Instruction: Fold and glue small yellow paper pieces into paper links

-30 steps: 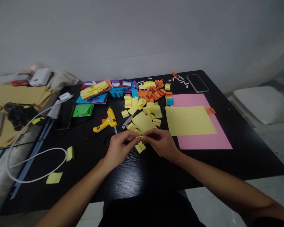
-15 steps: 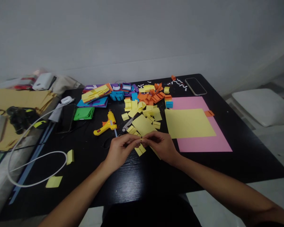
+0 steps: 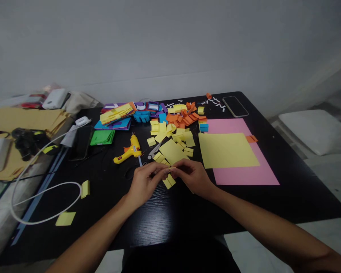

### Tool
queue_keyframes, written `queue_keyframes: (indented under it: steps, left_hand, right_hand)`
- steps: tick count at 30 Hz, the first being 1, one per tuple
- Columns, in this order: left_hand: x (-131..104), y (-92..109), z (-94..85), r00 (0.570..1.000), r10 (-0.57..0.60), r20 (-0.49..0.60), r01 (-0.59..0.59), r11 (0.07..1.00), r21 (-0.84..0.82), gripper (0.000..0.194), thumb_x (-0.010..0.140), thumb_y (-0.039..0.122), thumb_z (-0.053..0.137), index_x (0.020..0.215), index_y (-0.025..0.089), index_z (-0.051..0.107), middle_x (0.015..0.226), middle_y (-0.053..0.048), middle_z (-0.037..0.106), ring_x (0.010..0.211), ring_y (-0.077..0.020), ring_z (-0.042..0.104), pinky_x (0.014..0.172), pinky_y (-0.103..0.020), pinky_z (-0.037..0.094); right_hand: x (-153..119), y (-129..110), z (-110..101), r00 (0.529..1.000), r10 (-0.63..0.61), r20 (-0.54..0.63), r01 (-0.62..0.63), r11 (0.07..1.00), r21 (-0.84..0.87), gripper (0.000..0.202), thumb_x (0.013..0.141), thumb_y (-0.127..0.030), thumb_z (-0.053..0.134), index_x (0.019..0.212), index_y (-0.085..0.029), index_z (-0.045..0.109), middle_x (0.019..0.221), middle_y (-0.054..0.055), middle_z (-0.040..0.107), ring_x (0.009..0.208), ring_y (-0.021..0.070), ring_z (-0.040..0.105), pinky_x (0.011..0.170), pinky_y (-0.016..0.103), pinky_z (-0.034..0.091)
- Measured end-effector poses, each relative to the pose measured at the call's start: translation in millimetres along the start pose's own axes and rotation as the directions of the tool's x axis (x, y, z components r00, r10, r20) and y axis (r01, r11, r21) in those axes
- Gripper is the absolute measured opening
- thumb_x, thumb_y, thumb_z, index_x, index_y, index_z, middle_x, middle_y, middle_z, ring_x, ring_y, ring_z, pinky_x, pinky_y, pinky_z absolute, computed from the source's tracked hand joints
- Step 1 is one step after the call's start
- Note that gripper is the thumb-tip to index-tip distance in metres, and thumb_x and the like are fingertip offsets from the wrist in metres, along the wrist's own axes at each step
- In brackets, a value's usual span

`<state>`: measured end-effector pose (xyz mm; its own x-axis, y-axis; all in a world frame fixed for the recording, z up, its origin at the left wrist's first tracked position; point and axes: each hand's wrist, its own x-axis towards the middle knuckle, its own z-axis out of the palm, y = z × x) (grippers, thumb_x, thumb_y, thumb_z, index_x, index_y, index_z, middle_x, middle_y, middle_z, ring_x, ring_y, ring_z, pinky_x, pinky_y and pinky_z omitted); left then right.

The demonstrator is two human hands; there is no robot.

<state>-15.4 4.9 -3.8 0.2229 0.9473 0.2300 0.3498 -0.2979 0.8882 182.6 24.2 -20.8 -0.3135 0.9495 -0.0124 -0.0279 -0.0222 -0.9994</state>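
Note:
My left hand (image 3: pixel 146 179) and my right hand (image 3: pixel 193 176) meet fingertip to fingertip above the front of the black table. Between them they pinch a small piece of yellow paper (image 3: pixel 171 168), mostly covered by the fingers. Beneath and behind the hands lie a yellow sheet (image 3: pixel 173 151) and several folded yellow paper pieces (image 3: pixel 168 181). Scissors (image 3: pixel 154 151) rest just beyond my left hand, their handles partly hidden. A yellow glue gun (image 3: pixel 130 150) lies to the left of them.
A large yellow sheet (image 3: pixel 229 151) overlaps a pink sheet (image 3: pixel 244 176) on the right. Orange folded pieces (image 3: pixel 184 118), a paper stack (image 3: pixel 118 113) and a phone (image 3: pixel 235 106) sit at the back. A white cable (image 3: pixel 47 220) loops across the left side.
The view has shifted very slightly. Both hands stay together at the same spot, still pinching the small yellow paper.

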Motion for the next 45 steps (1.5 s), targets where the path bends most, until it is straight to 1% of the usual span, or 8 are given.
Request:
queue_keyframes:
  steps: [8, 14, 20, 26, 30, 40, 42, 45]
  left_hand:
    - [-0.2, 0.1, 1.4, 1.0, 0.011, 0.004, -0.011, 0.999, 0.048, 0.015, 0.098, 0.031, 0.067, 0.093, 0.018, 0.074, 0.079, -0.001, 0.074, 0.067, -0.012, 0.067, 0.064, -0.021, 0.052]
    - [-0.1, -0.7, -0.5, 0.997, 0.078, -0.016, -0.076, 0.991, 0.11, 0.012, 0.098, 0.027, 0.067, 0.095, 0.018, 0.074, 0.083, -0.002, 0.075, 0.07, -0.0126, 0.069, 0.065, -0.022, 0.053]
    - [1.7, -2.1, -0.7, 0.975, 0.222, -0.025, -0.214, 0.96, 0.179, 0.009, 0.098, 0.019, 0.065, 0.102, 0.019, 0.073, 0.092, -0.004, 0.077, 0.082, -0.0145, 0.072, 0.076, -0.024, 0.056]
    - [3.5, -0.4, 0.8, 0.972, 0.228, -0.049, -0.214, 0.955, 0.206, 0.008, 0.097, 0.02, 0.066, 0.104, 0.018, 0.07, 0.091, -0.004, 0.074, 0.077, -0.0139, 0.069, 0.072, -0.025, 0.057]
    - [4.1, 2.2, -0.4, 0.97, 0.239, -0.051, -0.222, 0.949, 0.222, 0.01, 0.099, 0.018, 0.062, 0.106, 0.018, 0.069, 0.095, -0.005, 0.074, 0.084, -0.0153, 0.07, 0.076, -0.026, 0.057]
    - [4.0, 3.4, -0.5, 0.963, 0.257, -0.078, -0.236, 0.949, 0.211, 0.013, 0.096, 0.017, 0.065, 0.108, 0.019, 0.07, 0.1, -0.006, 0.075, 0.086, -0.0156, 0.071, 0.078, -0.028, 0.058]
    - [4.1, 3.5, -0.5, 0.964, 0.25, -0.085, -0.23, 0.953, 0.197, 0.013, 0.096, 0.017, 0.065, 0.108, 0.019, 0.07, 0.103, -0.006, 0.074, 0.087, -0.0157, 0.07, 0.079, -0.028, 0.058]
    - [3.5, 2.3, -0.4, 0.971, 0.219, -0.094, -0.202, 0.966, 0.162, 0.012, 0.096, 0.018, 0.066, 0.107, 0.02, 0.071, 0.103, -0.007, 0.073, 0.086, -0.0156, 0.069, 0.078, -0.029, 0.058]
  right_hand:
    - [0.5, 0.2, 0.6, 1.0, 0.009, -0.01, -0.009, 1.0, 0.012, 0.03, 0.082, -0.047, 0.082, 0.079, -0.018, 0.074, 0.07, 0.001, 0.072, 0.066, 0.016, 0.067, 0.066, 0.029, 0.054]
    - [1.4, -2.2, 1.1, 0.999, 0.034, 0.004, -0.035, 0.998, 0.049, 0.029, 0.08, -0.045, 0.084, 0.079, -0.018, 0.074, 0.07, 0.001, 0.072, 0.066, 0.0154, 0.068, 0.067, 0.028, 0.056]
    - [5.6, 1.2, -0.5, 0.995, 0.084, 0.055, -0.091, 0.986, 0.142, 0.029, 0.083, -0.046, 0.081, 0.086, -0.017, 0.075, 0.073, 0.001, 0.073, 0.067, 0.0152, 0.071, 0.069, 0.029, 0.059]
    - [5.8, 3.9, -0.7, 0.997, 0.079, -0.008, -0.076, 0.977, 0.201, 0.029, 0.077, -0.04, 0.086, 0.095, -0.02, 0.076, 0.086, 0.003, 0.076, 0.075, 0.0163, 0.072, 0.074, 0.031, 0.062]
    - [5.0, 3.6, -0.2, 0.995, 0.093, -0.016, -0.086, 0.966, 0.244, 0.037, 0.074, -0.038, 0.089, 0.104, -0.021, 0.073, 0.088, 0.002, 0.075, 0.079, 0.0171, 0.073, 0.075, 0.032, 0.064]
    - [5.5, 3.0, 0.1, 0.993, 0.115, -0.023, -0.106, 0.966, 0.237, 0.046, 0.07, -0.041, 0.092, 0.104, -0.02, 0.07, 0.085, 0.002, 0.074, 0.072, 0.0155, 0.073, 0.073, 0.031, 0.063]
    - [5.2, 2.2, 0.4, 0.994, 0.106, -0.027, -0.098, 0.973, 0.209, 0.043, 0.072, -0.044, 0.09, 0.101, -0.019, 0.071, 0.084, 0.002, 0.074, 0.071, 0.0161, 0.072, 0.07, 0.031, 0.062]
    - [3.9, -0.1, 0.2, 0.998, 0.068, -0.009, -0.067, 0.996, 0.064, 0.031, 0.081, -0.047, 0.082, 0.088, -0.018, 0.072, 0.073, 0.001, 0.071, 0.066, 0.0155, 0.068, 0.067, 0.03, 0.057]
